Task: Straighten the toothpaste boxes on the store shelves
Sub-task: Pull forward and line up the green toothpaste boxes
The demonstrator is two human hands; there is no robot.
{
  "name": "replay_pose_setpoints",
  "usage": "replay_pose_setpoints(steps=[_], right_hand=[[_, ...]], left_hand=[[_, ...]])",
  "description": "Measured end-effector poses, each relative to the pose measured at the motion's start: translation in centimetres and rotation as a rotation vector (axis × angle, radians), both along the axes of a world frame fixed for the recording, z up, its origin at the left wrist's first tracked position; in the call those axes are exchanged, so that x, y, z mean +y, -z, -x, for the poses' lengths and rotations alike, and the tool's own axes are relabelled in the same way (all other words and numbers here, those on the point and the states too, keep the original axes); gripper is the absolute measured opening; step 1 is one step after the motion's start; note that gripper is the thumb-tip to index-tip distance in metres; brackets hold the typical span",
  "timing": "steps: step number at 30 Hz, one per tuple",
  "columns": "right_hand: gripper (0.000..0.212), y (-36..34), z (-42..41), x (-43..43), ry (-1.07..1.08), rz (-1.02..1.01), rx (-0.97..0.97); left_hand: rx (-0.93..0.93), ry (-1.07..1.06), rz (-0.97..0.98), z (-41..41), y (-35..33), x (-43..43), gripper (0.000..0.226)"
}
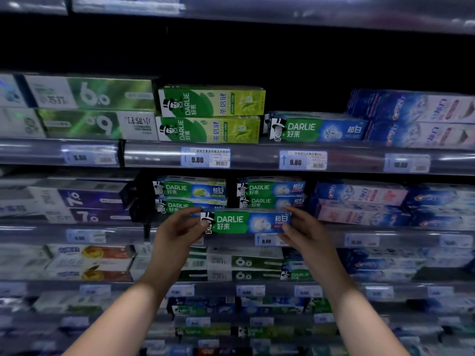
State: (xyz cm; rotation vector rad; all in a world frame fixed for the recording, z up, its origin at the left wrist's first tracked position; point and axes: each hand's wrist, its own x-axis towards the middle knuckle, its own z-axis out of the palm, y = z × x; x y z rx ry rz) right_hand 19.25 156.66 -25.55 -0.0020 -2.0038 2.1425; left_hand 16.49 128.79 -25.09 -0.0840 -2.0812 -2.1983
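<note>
Holding one long green-and-blue cardboard toothpaste box point(246, 222) by its ends in front of the middle shelf rail point(102, 233), the left hand point(177, 232) and right hand point(304, 233) are pinching it with curled fingers, and it is maybe going to bump the two stacked green boxes point(271, 195) behind and push them crooked.

Green-and-blue Darlie box point(245, 222), white lettering; purple, perhaps violet, boxes point(95, 199) left.

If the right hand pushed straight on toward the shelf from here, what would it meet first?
Probably the lower box of the Darlie stack just behind the right hand, which grips the held Darlie box with the left hand. Depth is unclear.
</note>
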Motion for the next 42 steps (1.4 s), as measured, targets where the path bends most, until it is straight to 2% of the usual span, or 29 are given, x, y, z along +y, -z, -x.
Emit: replay_pose_setpoints(steps=[7, 11, 14, 18, 23, 28, 31, 35, 38, 42], right_hand=[[0.039, 0.1, 0.3, -0.3, -0.039, 0.02, -0.013], [0.036, 0.4, 0.5, -0.2, 0.007, -0.05, -0.018], [0.029, 0.5, 0.5, -0.3, -0.011, -0.008, 0.026], [0.031, 0.1, 0.3, -0.9, -0.01, 0.035, 0.056], [0.037, -1.2, -0.7, -1.9, -0.007, -0.009, 0.052], [0.037, -2.0, -0.8, -2.3, -0.007, -0.059, 0.052], [0.035, -2.0, -0.7, -2.1, 0.036, -0.059, 0.046], [0.029, -1.1, -0.4, -0.8, 0.089, 0.014, -0.005], [0.027, -0.1, 0.0, 0.2, 0.128, 0.065, -0.068], [0.012, 0.4, 0.5, 1.5, 0.246, -0.074, -0.095]], left_hand=[[-0.014, -0.053, -0.016, -0.5, -0.7, -0.6, 0.029], [-0.015, 0.033, -0.065, -0.4, -0.1, -1.1, 0.014], [-0.053, 0.068, -0.08, -0.1, 0.6, -1.2, 0.016], [-0.109, 0.099, -0.09, 0.7, 1.6, -1.4, 0.018], [-0.283, 0.05, -0.28, 0.6, 1.7, -0.9, 0.02], [-0.328, 0.039, -0.358, 0.7, 1.7, -1.1, 0.021], [-0.28, 0.04, -0.273, 0.8, 1.5, -1.2, 0.017], [-0.097, 0.05, -0.008, 0.1, 0.1, -0.4, 0.013], [-0.018, 0.026, 0.096, -0.5, -1.4, 1.0, 0.019], [0.028, -0.001, 0.197, -0.1, -2.1, 3.6, 0.022]])
